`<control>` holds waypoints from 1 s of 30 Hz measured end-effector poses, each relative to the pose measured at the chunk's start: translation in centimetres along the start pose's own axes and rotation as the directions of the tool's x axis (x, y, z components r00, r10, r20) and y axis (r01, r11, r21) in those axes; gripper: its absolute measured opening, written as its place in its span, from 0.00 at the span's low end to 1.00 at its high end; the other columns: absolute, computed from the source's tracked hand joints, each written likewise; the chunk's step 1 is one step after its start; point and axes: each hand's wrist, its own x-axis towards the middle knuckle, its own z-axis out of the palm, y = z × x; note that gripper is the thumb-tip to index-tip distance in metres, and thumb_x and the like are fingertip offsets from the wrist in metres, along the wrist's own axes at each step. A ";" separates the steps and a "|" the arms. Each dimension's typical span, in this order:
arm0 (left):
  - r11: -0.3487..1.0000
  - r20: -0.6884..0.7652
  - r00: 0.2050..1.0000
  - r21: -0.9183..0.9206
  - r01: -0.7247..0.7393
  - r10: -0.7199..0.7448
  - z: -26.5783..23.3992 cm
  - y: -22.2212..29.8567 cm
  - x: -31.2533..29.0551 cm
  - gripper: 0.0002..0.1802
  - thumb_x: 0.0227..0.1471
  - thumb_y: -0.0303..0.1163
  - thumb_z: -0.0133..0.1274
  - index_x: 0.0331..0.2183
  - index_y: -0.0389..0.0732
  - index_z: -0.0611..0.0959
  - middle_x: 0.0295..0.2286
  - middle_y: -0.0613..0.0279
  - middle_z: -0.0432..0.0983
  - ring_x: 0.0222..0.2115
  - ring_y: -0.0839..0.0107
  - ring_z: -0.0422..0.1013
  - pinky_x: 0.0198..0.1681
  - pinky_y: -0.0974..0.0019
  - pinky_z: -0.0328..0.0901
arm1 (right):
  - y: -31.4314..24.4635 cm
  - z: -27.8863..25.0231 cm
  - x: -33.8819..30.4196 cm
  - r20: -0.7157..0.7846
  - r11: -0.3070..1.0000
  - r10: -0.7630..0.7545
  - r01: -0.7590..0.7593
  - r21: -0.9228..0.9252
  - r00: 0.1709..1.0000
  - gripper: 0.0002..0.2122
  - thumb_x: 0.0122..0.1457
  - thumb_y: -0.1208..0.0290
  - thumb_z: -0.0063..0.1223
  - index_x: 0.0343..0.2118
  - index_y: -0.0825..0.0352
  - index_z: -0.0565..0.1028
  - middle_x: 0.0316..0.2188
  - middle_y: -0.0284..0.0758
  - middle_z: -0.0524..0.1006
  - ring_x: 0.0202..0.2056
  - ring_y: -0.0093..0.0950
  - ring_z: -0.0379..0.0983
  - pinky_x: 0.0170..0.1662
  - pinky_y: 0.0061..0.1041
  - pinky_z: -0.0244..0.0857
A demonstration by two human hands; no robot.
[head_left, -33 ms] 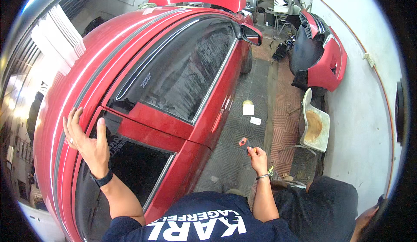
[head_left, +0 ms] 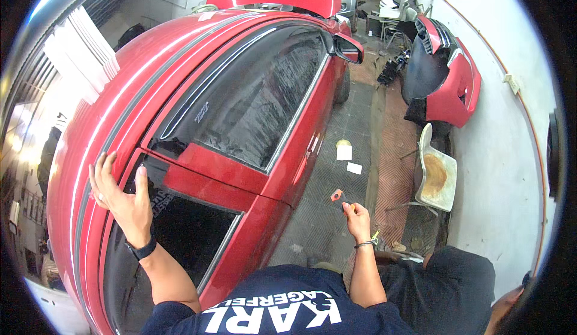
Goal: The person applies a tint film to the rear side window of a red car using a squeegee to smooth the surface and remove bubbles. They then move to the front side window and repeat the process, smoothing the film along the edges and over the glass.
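Two hands busy: left hand (head_left: 120, 200) spread flat on glossy red car's (head_left: 240, 40) rear window frame, lower left; right hand (head_left: 357, 219) pinches small orange-handled blade (head_left: 338, 196), lower centre. Best brace firmly, keep blade shallow along dark tinted window glass (head_left: 180, 230).

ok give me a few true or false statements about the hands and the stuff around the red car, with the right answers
1. The left hand lies flat on the red car by the top edge of the rear door window. True.
2. The right hand is empty. False: its fingers hold a small tool with an orange tip.
3. The side mirror is folded flat against the door. False: it sticks out from the front door.
4. A detached red bumper leans against the white wall. True.
5. A white plastic chair stands on the car's roof. False: it stands on the floor by the wall.
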 end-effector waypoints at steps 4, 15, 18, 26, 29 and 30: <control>0.999 0.082 0.996 -0.041 -0.017 0.020 1.4 1.1 -0.6 0.34 0.49 0.39 0.64 0.57 0.46 0.74 0.62 0.52 0.62 0.67 0.49 0.50 0.69 0.45 0.41 | 1.9 -0.8 1.7 0.048 0.999 0.032 -0.033 0.016 0.998 0.18 0.62 0.57 0.58 0.23 0.68 0.75 0.17 0.25 0.69 0.22 0.17 0.61 0.26 0.24 0.56; 0.674 0.464 0.804 -0.731 0.109 0.373 5.9 11.7 -9.0 0.25 0.46 0.35 0.65 0.46 0.36 0.80 0.42 0.49 0.78 0.46 0.52 0.73 0.53 0.55 0.66 | 0.1 -3.9 2.0 0.052 0.999 0.021 -0.019 -0.045 0.998 0.19 0.61 0.54 0.60 0.23 0.66 0.76 0.17 0.26 0.69 0.20 0.18 0.60 0.25 0.26 0.56; 0.594 0.592 0.637 -0.765 0.250 0.494 10.4 14.5 -14.4 0.24 0.49 0.36 0.65 0.45 0.35 0.80 0.39 0.51 0.80 0.44 0.56 0.76 0.50 0.57 0.68 | 1.6 -3.8 3.0 0.056 1.000 0.027 -0.027 -0.006 0.998 0.18 0.62 0.54 0.59 0.25 0.65 0.77 0.18 0.26 0.71 0.20 0.18 0.62 0.25 0.25 0.57; 0.345 0.746 0.163 -0.476 0.809 0.645 21.8 23.5 -23.2 0.20 0.63 0.38 0.53 0.52 0.35 0.78 0.41 0.60 0.81 0.40 0.74 0.74 0.45 0.67 0.68 | -1.2 -1.6 7.7 0.245 0.883 0.178 -0.264 0.387 0.953 0.11 0.66 0.63 0.55 0.37 0.67 0.80 0.22 0.25 0.72 0.20 0.16 0.63 0.25 0.19 0.60; 0.277 0.762 0.141 -0.391 0.878 0.632 26.4 26.7 -23.7 0.22 0.68 0.40 0.43 0.56 0.38 0.75 0.46 0.61 0.79 0.40 0.73 0.74 0.44 0.67 0.68 | -2.5 0.0 11.9 0.259 0.934 0.120 -0.197 0.299 0.958 0.13 0.68 0.61 0.52 0.37 0.67 0.79 0.22 0.24 0.72 0.22 0.15 0.63 0.27 0.18 0.60; 0.226 0.778 0.127 -0.328 0.917 0.615 28.1 27.4 -23.9 0.23 0.69 0.42 0.42 0.57 0.38 0.75 0.47 0.61 0.79 0.41 0.73 0.74 0.43 0.67 0.67 | -3.0 0.7 13.2 0.262 0.937 0.101 -0.180 0.300 0.960 0.13 0.68 0.61 0.51 0.37 0.67 0.79 0.22 0.24 0.72 0.22 0.15 0.64 0.27 0.18 0.60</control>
